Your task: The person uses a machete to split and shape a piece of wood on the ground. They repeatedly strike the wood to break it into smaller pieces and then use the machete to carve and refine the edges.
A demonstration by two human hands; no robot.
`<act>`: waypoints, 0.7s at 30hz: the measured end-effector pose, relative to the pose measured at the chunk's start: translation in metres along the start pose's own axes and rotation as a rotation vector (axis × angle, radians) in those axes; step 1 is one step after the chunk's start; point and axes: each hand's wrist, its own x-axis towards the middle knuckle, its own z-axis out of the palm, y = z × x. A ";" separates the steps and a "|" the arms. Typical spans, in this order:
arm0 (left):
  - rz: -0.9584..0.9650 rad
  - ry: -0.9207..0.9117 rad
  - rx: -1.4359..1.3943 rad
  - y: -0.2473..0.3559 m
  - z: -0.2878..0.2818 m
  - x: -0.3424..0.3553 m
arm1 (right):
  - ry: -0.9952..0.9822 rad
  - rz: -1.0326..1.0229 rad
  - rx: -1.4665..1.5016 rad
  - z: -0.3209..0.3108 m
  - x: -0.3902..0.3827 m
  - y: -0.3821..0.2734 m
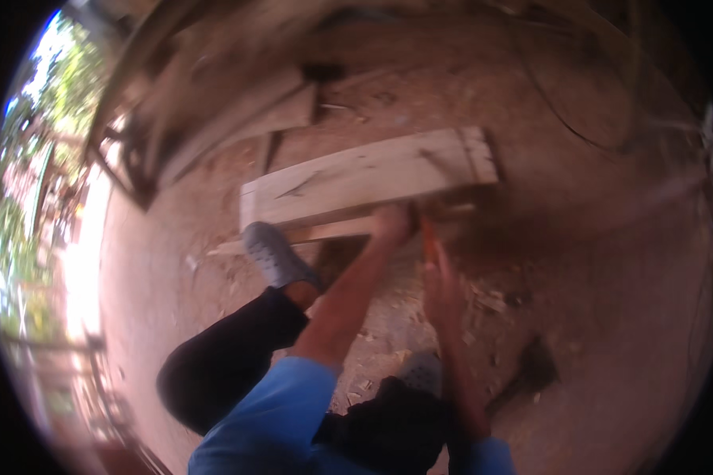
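- Landmark: the pale board [356, 178], which I view from above; its long axis runs from left to right across the line of the arms, the right end tilted away from the wearer.
- Near side of the board: a narrow strip [337, 229] of wood lies almost parallel to it, just beside the near edge.
- Left hand [392, 224]: the nearer of the two, at the board's near side, right of its middle and over the strip. I see the fingers bunched, but blur prevents me from telling whether they clamp on anything.
- Orange object [429, 240]: slim, on the near side of the board toward its right end, just to the right of the left hand. I read its long axis as pointing toward the board, crossing the board's own length; its kind is too blurred for me to name.
- Right hand [445, 291]: farther from the board, at the lower end of the orange object. I see hand and object meet; whether the fingers close around it I cannot tell.
- Key relation, in my judgement: the orange object lies ahead of the right hand, between that hand and the board, with the left hand close by its upper end.
- Left end of the board: a grey shoe [271, 253] is placed against the near corner; I cannot tell how firmly it presses.
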 end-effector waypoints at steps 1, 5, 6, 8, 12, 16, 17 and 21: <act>0.003 0.114 0.004 0.005 -0.006 -0.005 | -0.010 -0.065 0.000 -0.003 -0.003 -0.003; 0.018 -0.027 -0.059 0.017 -0.032 -0.017 | 0.042 0.037 0.142 0.005 -0.009 -0.011; 0.013 -0.022 -0.066 0.013 -0.036 -0.018 | 0.064 0.019 0.147 0.009 -0.008 -0.015; 0.025 0.014 -0.049 0.011 -0.038 -0.018 | 0.073 0.043 0.156 0.012 -0.007 -0.025; 0.035 0.001 -0.020 0.007 -0.032 -0.002 | -0.064 0.257 0.080 -0.005 -0.023 -0.041; -0.024 -0.026 -0.003 0.007 -0.042 0.026 | -0.038 0.278 0.083 -0.035 -0.083 -0.037; -0.008 -0.094 -0.029 0.006 -0.044 0.026 | 0.001 0.230 0.104 -0.041 -0.100 -0.034; -0.042 -0.118 0.031 0.008 -0.049 0.016 | -0.052 0.238 0.125 -0.050 -0.121 -0.028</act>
